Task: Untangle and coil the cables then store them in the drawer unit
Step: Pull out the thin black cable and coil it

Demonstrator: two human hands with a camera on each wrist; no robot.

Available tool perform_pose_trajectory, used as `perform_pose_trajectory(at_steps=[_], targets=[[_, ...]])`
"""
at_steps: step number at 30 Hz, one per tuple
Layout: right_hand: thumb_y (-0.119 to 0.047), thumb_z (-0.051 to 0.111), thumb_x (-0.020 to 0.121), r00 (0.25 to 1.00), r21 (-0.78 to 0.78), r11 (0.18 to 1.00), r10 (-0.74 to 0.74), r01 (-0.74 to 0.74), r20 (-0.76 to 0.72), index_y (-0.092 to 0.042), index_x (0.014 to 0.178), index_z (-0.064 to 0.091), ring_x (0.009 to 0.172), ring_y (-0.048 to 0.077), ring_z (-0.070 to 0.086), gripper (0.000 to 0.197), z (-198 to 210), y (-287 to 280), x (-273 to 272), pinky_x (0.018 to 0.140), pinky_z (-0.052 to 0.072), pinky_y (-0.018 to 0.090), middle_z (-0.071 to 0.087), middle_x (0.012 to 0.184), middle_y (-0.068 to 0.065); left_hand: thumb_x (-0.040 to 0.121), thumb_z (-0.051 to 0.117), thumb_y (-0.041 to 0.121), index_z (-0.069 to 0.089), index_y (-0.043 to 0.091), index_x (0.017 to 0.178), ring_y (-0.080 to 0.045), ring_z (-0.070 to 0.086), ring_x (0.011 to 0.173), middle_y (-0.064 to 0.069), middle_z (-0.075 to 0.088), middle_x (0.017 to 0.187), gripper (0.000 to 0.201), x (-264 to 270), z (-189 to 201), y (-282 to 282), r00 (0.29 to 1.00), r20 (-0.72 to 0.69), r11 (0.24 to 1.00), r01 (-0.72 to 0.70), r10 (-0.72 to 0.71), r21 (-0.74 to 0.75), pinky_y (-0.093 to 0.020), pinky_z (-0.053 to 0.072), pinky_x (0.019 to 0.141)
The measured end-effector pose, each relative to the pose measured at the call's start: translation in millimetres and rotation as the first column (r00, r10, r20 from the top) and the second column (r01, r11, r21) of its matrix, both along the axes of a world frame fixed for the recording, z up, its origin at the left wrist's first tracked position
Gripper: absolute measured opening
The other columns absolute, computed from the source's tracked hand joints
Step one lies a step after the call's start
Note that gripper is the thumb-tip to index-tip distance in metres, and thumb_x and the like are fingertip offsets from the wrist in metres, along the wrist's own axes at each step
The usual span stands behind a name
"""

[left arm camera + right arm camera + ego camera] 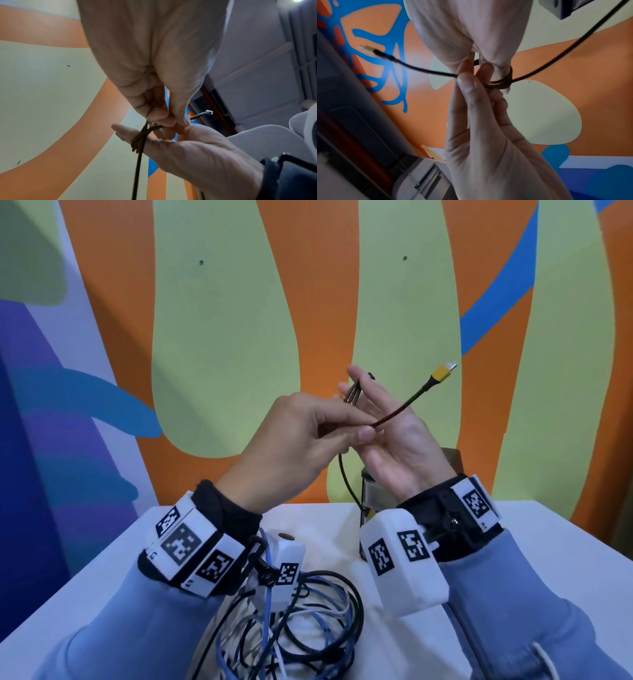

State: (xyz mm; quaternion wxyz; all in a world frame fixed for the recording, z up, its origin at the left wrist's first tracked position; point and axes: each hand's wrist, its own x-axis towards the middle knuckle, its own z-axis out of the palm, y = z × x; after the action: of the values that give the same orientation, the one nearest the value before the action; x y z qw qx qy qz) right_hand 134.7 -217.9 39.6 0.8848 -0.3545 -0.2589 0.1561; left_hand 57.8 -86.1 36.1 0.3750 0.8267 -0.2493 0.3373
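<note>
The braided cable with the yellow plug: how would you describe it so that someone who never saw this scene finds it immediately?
Look above the white table, in front of the orange and green wall, where both hands meet. The braided cable is wound around the fingers of the right hand, and the left hand pinches it. Unlike the tangled cables on the table, it is held up and ends in a yellow plug.

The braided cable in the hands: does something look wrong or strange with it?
Nothing looks damaged. The braided cable is wound in several turns round the straight fingers of the right hand, while the left hand pinches it. Its yellow plug sticks out free, unwound.
</note>
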Motion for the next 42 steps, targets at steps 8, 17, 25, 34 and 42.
perform_pose_trajectory(at_steps=[8, 17, 25, 34, 42], targets=[[-0.017, 0.05, 0.108, 0.988, 0.004, 0.991, 0.134, -0.135, 0.071, -0.009, 0.107, 0.066, 0.091, 0.019, 0.063, 0.018, 2, 10, -22, 0.068, 0.058, 0.028, 0.059, 0.101, 0.008, 0.075, 0.09, 0.018, 0.068, 0.026, 0.099, -0.013, 0.052, 0.07, 0.005, 0.058, 0.095, 0.033, 4, 1, 4, 0.929, 0.17, 0.936, -0.298, 0.329, -0.186, -0.025, 0.042, 0.065], [-0.015, 0.037, 0.11, 0.982, -0.037, 0.986, 0.163, -0.16, 0.097, -0.011, 0.095, 0.059, 0.104, 0.03, 0.062, 0.027, -3, 14, -27, 0.082, 0.052, 0.035, 0.064, 0.104, 0.014, 0.079, 0.07, 0.013, 0.066, 0.014, 0.074, -0.012, 0.062, 0.066, 0.012, 0.068, 0.072, 0.007, 7, 2, 11, 0.95, -0.098, 0.925, -0.313, 0.298, -0.217, -0.028, 0.052, 0.068], [-0.018, 0.041, 0.106, 0.971, -0.031, 0.971, 0.237, -0.236, 0.04, -0.012, 0.092, 0.058, 0.139, 0.04, 0.053, 0.022, -3, 8, -14, 0.115, 0.035, 0.069, 0.054, 0.146, 0.033, 0.102, 0.063, 0.015, 0.066, -0.004, 0.096, -0.019, 0.069, 0.088, -0.012, 0.071, 0.096, 0.02, -10, 14, 37, 0.89, -0.405, 0.913, 0.034, -0.212, -0.406, -0.023, 0.058, 0.081], [-0.019, 0.044, 0.109, 0.974, 0.08, 0.971, 0.225, -0.224, -0.004, -0.012, 0.093, 0.056, 0.134, 0.045, 0.058, 0.022, 3, -4, -8, 0.106, 0.045, 0.067, 0.056, 0.143, 0.034, 0.107, 0.06, 0.017, 0.067, 0.008, 0.098, -0.018, 0.064, 0.09, -0.011, 0.074, 0.104, 0.014, -2, 13, 30, 0.91, -0.305, 0.691, -0.03, -0.28, -0.723, -0.03, 0.059, 0.078], [-0.024, 0.037, 0.113, 0.964, 0.014, 0.965, 0.262, -0.263, 0.048, -0.014, 0.091, 0.053, 0.132, 0.046, 0.059, 0.028, 9, -7, -15, 0.106, 0.048, 0.065, 0.056, 0.143, 0.034, 0.11, 0.055, 0.019, 0.066, 0.015, 0.096, -0.008, 0.058, 0.072, 0.001, 0.071, 0.089, 0.018, -5, 19, 14, 0.971, -0.099, 0.578, 0.047, -0.218, -0.815, -0.023, 0.04, 0.062]])
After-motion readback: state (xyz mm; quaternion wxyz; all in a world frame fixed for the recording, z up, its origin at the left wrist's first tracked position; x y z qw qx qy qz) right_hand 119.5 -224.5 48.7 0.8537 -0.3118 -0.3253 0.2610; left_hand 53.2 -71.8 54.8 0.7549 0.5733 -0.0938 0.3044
